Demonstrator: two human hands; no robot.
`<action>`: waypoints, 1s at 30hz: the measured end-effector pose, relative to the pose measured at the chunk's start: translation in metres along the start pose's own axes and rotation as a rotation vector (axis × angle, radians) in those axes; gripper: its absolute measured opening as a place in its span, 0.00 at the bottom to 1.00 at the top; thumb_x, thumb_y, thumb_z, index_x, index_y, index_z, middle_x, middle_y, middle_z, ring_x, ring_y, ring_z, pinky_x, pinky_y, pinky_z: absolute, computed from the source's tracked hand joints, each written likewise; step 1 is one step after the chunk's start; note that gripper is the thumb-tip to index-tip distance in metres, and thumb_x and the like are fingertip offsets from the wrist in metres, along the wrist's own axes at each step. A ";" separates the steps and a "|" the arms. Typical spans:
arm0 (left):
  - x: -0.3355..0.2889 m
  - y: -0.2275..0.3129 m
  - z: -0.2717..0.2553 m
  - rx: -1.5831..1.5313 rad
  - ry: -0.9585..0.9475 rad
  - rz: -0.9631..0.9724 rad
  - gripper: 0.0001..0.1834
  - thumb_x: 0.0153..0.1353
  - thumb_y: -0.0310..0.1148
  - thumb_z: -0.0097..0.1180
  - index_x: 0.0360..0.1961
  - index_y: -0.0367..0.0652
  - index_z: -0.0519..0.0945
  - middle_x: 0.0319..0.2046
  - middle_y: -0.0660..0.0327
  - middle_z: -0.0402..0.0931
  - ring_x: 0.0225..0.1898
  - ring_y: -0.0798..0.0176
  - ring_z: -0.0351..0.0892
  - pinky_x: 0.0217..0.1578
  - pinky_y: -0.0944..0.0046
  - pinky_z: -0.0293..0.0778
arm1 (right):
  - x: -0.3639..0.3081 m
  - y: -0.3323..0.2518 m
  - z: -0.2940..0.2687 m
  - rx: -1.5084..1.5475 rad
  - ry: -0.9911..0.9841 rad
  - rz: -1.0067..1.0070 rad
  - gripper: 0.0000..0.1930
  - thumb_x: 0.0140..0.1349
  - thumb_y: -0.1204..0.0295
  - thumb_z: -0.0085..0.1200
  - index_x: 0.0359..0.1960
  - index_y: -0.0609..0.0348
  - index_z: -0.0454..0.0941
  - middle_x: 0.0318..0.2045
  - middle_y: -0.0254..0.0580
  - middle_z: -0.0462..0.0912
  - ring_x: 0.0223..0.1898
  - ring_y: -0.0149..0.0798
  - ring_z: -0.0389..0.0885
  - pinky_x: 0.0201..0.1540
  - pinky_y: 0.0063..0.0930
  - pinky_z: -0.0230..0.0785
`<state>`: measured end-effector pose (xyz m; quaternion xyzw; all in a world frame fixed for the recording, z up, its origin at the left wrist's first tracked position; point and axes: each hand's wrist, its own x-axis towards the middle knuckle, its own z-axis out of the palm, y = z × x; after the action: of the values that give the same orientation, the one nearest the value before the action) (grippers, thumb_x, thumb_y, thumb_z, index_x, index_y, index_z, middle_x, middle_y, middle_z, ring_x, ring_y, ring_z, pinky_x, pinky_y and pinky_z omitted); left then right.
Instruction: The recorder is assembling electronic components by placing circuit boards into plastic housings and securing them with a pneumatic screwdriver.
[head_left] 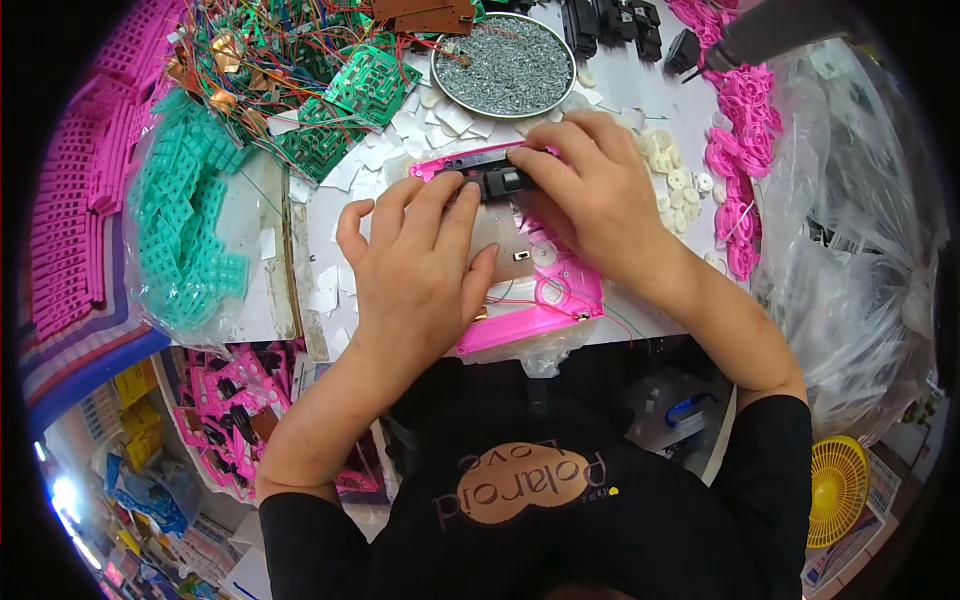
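Note:
A pink plastic casing (525,326) lies before me on the white table, with thin red and green wires and a small metal-topped switch (520,256) inside it. At its far side is a black plastic part (500,183), held between my hands. My left hand (412,260) has its fingers bent onto the left end of that part, the thumb lower over the casing. From the right, my right hand (605,195) grips the part's other end with thumb and fingers. My fingers hide some of the part and the casing's far edge.
Behind the casing stands a round metal dish (503,66) of small screws. Green circuit boards (350,95) with tangled wires pile up at far left, near teal plastic pieces (195,220). White wheels (680,190), pink parts (740,150) and a clear plastic bag (850,240) are at right.

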<state>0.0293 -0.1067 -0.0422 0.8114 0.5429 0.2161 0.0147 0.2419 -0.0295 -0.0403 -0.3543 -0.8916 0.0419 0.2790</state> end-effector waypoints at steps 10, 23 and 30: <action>0.036 -0.050 0.001 -0.291 0.015 0.040 0.15 0.54 0.37 0.67 0.43 0.46 0.84 0.44 0.60 0.81 0.52 0.55 0.77 0.53 0.46 0.64 | -0.030 -0.041 -0.128 0.386 -0.282 0.047 0.26 0.62 0.71 0.61 0.62 0.64 0.72 0.43 0.55 0.85 0.41 0.55 0.84 0.44 0.48 0.74; 0.168 -0.074 0.086 0.025 0.032 0.328 0.13 0.63 0.45 0.57 0.31 0.53 0.89 0.32 0.59 0.87 0.42 0.54 0.85 0.49 0.47 0.65 | 0.093 0.018 -0.068 1.400 0.025 0.211 0.37 0.57 0.75 0.64 0.68 0.70 0.62 0.33 0.50 0.83 0.35 0.43 0.84 0.42 0.39 0.81; 0.176 -0.072 0.072 0.159 -0.183 0.174 0.18 0.66 0.50 0.56 0.30 0.50 0.89 0.32 0.59 0.87 0.38 0.54 0.86 0.48 0.48 0.64 | 0.098 0.025 -0.085 1.425 0.019 0.150 0.34 0.58 0.79 0.64 0.67 0.71 0.63 0.35 0.53 0.85 0.40 0.47 0.87 0.45 0.40 0.83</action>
<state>0.0481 0.0942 -0.0676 0.8703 0.4823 0.0980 -0.0188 0.2436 0.0429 0.0703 -0.1465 -0.6184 0.6299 0.4465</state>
